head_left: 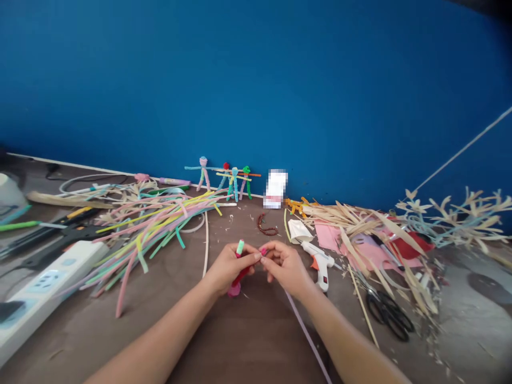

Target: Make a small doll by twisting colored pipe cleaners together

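My left hand (235,266) is closed around a pipe cleaner piece, with a mint-green end (240,247) above the fingers. Red and bright pink parts (234,289) of it show below; the palm hides the middle. My right hand (285,265) meets the left fingertips, pinching a small magenta pipe cleaner bit (263,252). From under the right hand a lilac pipe cleaner (306,330) runs down toward the front edge of view. Beyond the hands lies a curved string of dark red beads (267,226). Closest on the right is a white glue gun (321,262).
Pipe cleaner figures (235,181) lean by the blue wall, beside a blurred-out white object (276,188). Loose pipe cleaners (160,218) and a power strip (48,290) lie left. Dried husk strips (340,216), pink sheets (326,234) and black-handled scissors (390,312) occupy the right.
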Motion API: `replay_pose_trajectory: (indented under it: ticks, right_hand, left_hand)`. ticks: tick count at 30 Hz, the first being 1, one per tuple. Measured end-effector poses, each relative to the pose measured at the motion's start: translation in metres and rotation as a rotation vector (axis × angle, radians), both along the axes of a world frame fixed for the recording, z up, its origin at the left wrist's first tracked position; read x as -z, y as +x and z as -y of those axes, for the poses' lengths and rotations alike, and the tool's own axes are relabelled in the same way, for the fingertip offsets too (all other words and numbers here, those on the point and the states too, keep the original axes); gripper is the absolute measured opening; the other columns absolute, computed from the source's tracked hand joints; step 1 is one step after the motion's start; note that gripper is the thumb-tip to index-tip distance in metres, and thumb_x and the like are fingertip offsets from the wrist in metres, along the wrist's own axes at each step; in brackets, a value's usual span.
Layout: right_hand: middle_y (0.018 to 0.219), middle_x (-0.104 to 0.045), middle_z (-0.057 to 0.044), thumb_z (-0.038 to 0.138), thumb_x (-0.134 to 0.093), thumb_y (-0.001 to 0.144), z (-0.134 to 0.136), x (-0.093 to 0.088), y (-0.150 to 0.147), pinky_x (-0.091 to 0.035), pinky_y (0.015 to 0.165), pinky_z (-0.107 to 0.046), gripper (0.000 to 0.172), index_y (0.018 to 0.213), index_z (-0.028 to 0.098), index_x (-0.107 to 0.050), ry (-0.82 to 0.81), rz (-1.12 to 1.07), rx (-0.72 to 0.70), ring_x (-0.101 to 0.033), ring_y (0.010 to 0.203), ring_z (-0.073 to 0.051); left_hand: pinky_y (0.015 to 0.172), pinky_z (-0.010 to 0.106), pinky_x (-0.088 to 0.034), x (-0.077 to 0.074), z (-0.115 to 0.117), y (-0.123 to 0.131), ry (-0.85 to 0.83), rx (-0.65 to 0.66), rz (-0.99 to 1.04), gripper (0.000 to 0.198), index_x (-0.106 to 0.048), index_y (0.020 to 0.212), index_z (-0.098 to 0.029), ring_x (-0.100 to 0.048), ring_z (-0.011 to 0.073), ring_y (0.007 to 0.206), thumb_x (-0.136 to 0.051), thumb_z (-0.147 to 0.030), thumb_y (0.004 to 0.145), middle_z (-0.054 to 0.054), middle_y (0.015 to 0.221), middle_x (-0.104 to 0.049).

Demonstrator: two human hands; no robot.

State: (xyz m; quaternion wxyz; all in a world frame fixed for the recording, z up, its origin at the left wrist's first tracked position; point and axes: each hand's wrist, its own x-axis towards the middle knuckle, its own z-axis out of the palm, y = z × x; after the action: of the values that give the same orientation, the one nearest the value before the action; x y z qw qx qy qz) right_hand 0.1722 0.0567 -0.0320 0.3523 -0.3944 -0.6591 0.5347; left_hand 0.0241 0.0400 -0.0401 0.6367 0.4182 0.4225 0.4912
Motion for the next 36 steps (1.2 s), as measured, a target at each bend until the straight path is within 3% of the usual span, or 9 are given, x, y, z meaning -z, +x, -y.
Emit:
replay_pose_trajectory:
  ticks: [15,22,36]
  right_hand:
    - [0.052,-0.051,0.006,0.02,-0.054,0.069,-0.002,0.001,0.01,-0.035,0.033,-0.014,0.009,0.076,0.016,-0.051,-0.101,-0.064,-0.08,-0.044,0.035,-0.004]
    - [0.051,-0.05,0.007,0.019,-0.054,0.068,-0.002,0.002,0.012,-0.034,0.035,-0.014,0.008,0.075,0.016,-0.052,-0.069,-0.052,-0.105,-0.041,0.036,-0.003]
    - [0.05,-0.047,0.006,0.014,-0.051,0.068,0.002,-0.002,0.011,-0.032,0.04,-0.015,0.005,0.072,0.016,-0.052,0.04,0.014,-0.109,-0.042,0.042,-0.005]
  left_hand:
    - [0.049,0.02,-0.041,-0.002,0.002,0.002,-0.056,0.068,-0.137,0.021,-0.063,0.064,-0.01,-0.053,0.0096,0.049,-0.068,-0.03,0.059,0.004,0.056,-0.061]
    - [0.042,0.017,-0.032,-0.004,0.003,0.001,-0.054,0.053,-0.212,0.021,-0.062,0.062,-0.011,-0.044,0.0057,0.041,-0.067,-0.031,0.059,0.0,0.05,-0.056]
    - [0.04,0.018,-0.028,-0.003,0.002,0.001,-0.025,0.08,-0.334,0.018,-0.057,0.059,-0.012,-0.04,0.0055,0.039,-0.062,-0.029,0.062,-0.001,0.049,-0.053]
